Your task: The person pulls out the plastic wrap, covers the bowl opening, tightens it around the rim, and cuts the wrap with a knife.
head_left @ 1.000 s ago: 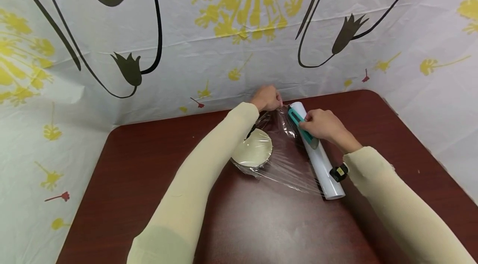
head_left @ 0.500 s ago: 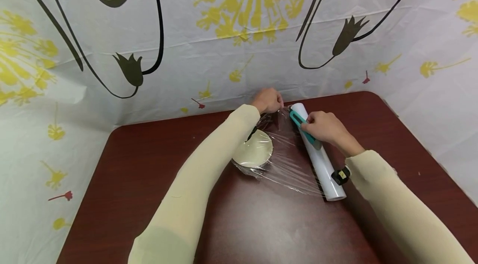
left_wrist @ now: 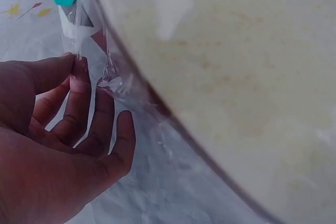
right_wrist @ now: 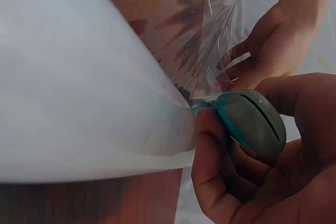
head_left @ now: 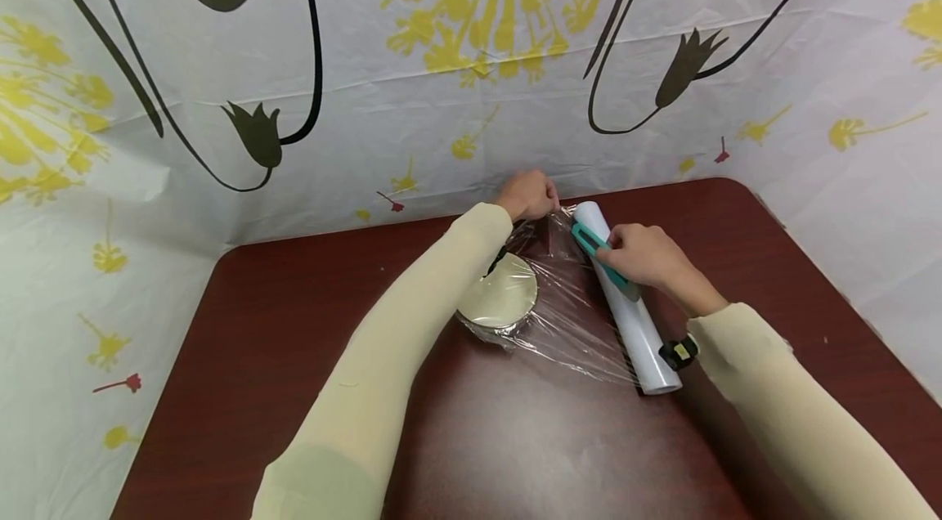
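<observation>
Near the table's far edge, my left hand [head_left: 528, 195] pinches a corner of clear plastic wrap [head_left: 567, 340] between thumb and forefinger; its other fingers are loosely bent in the left wrist view. The wrap stretches from a round bowl [head_left: 508, 295] with a pale cream surface to a white roll [head_left: 648, 348]. My right hand [head_left: 642, 254] grips a teal and grey utility knife [head_left: 589, 239], which lies along the roll's upper part with its front end pointing away from me. In the right wrist view the knife's rounded grey butt [right_wrist: 257, 124] faces the camera. My left sleeve partly covers the bowl.
The dark red-brown table [head_left: 294, 340] carries the bowl and the roll. A white sheet [head_left: 412, 95] printed with yellow and dark flowers hangs behind and at both sides. A black device [head_left: 679, 352] on my right wrist sits over the roll's near part.
My right hand and the utility knife have shifted a little toward me along the roll. My left hand keeps its pinch on the wrap in nearly the same place.
</observation>
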Tool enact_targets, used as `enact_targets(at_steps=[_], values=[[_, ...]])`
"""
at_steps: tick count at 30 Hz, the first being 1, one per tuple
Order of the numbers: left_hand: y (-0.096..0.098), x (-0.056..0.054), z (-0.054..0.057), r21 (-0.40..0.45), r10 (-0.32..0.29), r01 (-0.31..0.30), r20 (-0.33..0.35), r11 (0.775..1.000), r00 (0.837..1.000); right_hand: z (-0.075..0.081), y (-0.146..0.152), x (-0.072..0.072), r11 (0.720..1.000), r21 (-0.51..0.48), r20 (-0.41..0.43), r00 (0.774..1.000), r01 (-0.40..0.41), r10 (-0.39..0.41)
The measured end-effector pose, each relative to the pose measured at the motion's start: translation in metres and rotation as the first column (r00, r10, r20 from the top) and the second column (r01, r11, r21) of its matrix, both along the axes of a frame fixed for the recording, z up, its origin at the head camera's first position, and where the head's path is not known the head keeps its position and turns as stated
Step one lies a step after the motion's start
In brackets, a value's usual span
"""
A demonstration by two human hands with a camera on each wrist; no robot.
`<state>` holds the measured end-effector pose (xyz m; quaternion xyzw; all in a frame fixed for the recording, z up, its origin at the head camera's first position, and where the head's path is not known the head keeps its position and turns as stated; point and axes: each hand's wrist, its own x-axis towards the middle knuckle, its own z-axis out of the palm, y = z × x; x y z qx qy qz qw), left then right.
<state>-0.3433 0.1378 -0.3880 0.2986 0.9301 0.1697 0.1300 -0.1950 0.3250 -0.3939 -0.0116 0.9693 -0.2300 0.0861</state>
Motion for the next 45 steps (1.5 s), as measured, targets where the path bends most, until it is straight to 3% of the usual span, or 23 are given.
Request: enact_targets(at_steps=[16,45], values=[[-0.001,0.0,0.0,0.032,0.027,-0.029,0.049,0.999,0.998,0.001,0.001,0.024,0.999,0.021,0.003,0.999,-0.048,0.048],[0.001,-0.001,0.002,0.036,0.041,-0.042,0.01,0.999,0.999,0.0,0.002,0.083,0.995,0.03,-0.023,0.995,-0.093,0.094]])
